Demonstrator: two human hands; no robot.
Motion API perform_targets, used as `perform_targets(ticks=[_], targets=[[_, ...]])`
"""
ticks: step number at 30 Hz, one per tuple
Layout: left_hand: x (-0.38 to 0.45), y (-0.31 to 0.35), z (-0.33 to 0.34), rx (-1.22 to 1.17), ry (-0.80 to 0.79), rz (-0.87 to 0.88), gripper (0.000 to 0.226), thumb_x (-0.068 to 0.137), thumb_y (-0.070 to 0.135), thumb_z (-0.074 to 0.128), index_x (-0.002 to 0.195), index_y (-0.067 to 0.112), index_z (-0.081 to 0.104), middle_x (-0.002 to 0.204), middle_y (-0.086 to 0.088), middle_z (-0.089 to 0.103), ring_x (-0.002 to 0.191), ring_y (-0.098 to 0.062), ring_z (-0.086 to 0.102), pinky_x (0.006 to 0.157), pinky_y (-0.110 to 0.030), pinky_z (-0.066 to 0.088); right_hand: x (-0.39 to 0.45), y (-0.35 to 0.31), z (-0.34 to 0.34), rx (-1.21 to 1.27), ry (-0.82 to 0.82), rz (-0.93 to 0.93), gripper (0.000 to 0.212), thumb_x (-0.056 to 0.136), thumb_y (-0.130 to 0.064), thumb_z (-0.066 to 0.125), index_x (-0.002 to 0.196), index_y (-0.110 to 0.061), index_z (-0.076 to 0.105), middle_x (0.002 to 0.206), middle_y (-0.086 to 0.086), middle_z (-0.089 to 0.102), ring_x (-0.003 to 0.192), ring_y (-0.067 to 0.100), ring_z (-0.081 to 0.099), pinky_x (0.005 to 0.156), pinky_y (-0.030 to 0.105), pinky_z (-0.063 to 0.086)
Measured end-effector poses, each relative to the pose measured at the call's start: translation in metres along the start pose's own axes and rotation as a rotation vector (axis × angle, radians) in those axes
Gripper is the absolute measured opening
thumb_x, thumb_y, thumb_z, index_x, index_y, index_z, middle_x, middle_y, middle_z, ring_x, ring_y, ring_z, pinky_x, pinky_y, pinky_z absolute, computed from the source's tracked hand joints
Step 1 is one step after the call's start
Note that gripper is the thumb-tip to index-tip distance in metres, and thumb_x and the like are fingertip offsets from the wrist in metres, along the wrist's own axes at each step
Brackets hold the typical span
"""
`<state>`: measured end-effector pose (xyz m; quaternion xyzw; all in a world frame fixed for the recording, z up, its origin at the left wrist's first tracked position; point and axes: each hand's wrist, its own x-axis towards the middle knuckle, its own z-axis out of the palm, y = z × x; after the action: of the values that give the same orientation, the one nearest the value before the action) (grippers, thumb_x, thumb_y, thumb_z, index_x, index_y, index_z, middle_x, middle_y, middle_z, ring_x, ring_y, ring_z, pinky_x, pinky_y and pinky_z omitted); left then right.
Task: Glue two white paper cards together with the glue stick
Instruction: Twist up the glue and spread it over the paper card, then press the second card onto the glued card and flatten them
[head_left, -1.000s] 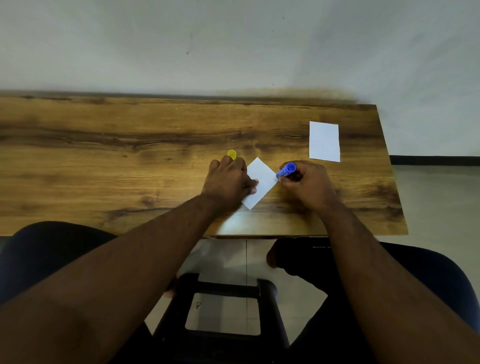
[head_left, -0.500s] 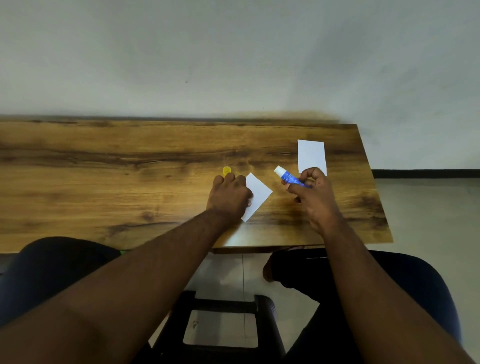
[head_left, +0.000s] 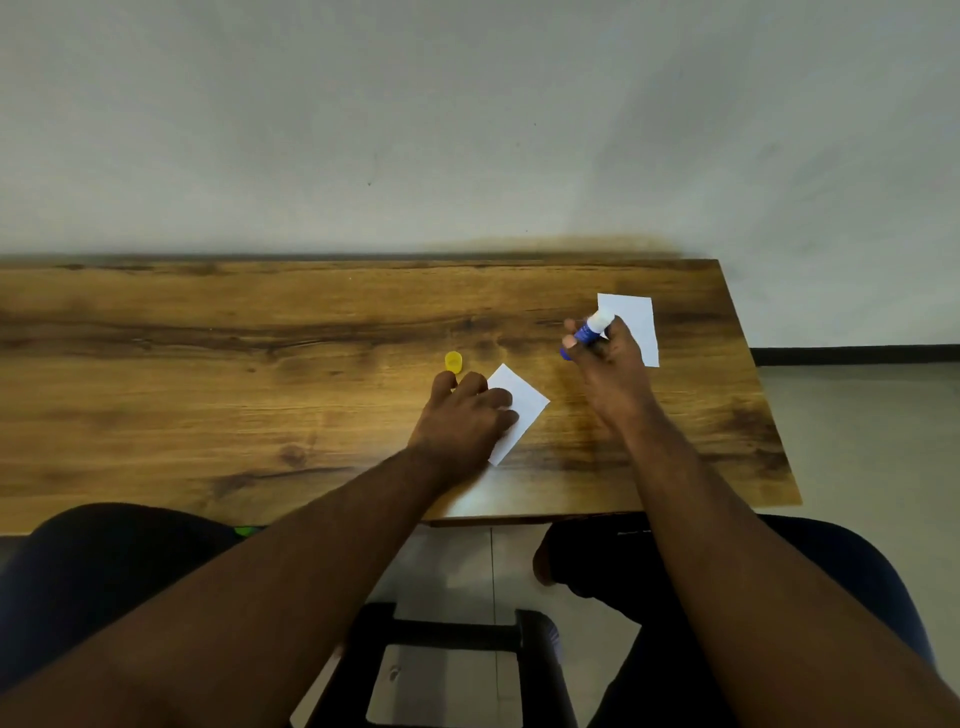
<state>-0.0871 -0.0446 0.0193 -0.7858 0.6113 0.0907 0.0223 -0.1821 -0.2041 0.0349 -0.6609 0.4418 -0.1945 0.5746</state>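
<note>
One white paper card (head_left: 524, 402) lies tilted on the wooden table (head_left: 208, 364), pinned flat under the fingers of my left hand (head_left: 465, 415). My right hand (head_left: 605, 364) is raised to its right and grips the blue glue stick (head_left: 589, 330), whose white tip points up and to the right. A second white card (head_left: 634, 319) lies flat behind my right hand near the table's right end, partly hidden by the fingers and the stick. The stick's yellow cap (head_left: 453, 361) rests on the table just beyond my left fingertips.
The table ends at a right edge (head_left: 763, 395) and a front edge close to my knees. A grey wall rises behind it. A black stool frame (head_left: 441, 634) stands on the tiled floor below.
My right hand lifted the glue stick off the tilted card and moved it right and away, toward the second card. My left hand stayed on the card. The camera tilted.
</note>
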Motion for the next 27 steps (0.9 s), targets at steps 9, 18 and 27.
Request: perform_targets(ticks=[9,18,27], targets=[[0.005,0.003,0.006,-0.088,0.053,-0.067,0.036,0.093,0.026,0.05,0.128,0.029,0.054,0.13,0.006,0.054,0.123,-0.023,0.039,0.092,-0.042,0.019,0.013,0.023,0.007,-0.358,0.068,-0.189,0.025,0.08,-0.014,0.073,0.104,-0.011,0.066,0.103,0.002,0.065,0.091,0.012,0.056,0.083,0.026,0.046],[0.006,0.004,0.01,-0.074,0.079,-0.056,0.039,0.088,0.019,0.055,0.126,0.025,0.058,0.125,0.003,0.054,0.12,-0.025,0.041,0.092,-0.043,0.019,0.021,0.031,0.007,-0.471,0.007,-0.189,0.034,0.081,-0.014,0.073,0.112,-0.008,0.062,0.114,0.01,0.065,0.097,0.014,0.055,0.085,0.024,0.04],[0.001,0.007,0.017,0.002,0.13,-0.058,0.029,0.076,0.014,0.065,0.103,0.023,0.07,0.103,0.002,0.064,0.102,-0.026,0.055,0.083,-0.039,0.021,0.022,0.048,-0.053,-0.962,0.053,-0.105,0.067,0.084,-0.045,0.064,0.143,-0.026,0.037,0.151,0.005,0.032,0.135,0.032,0.028,0.108,0.049,0.025]])
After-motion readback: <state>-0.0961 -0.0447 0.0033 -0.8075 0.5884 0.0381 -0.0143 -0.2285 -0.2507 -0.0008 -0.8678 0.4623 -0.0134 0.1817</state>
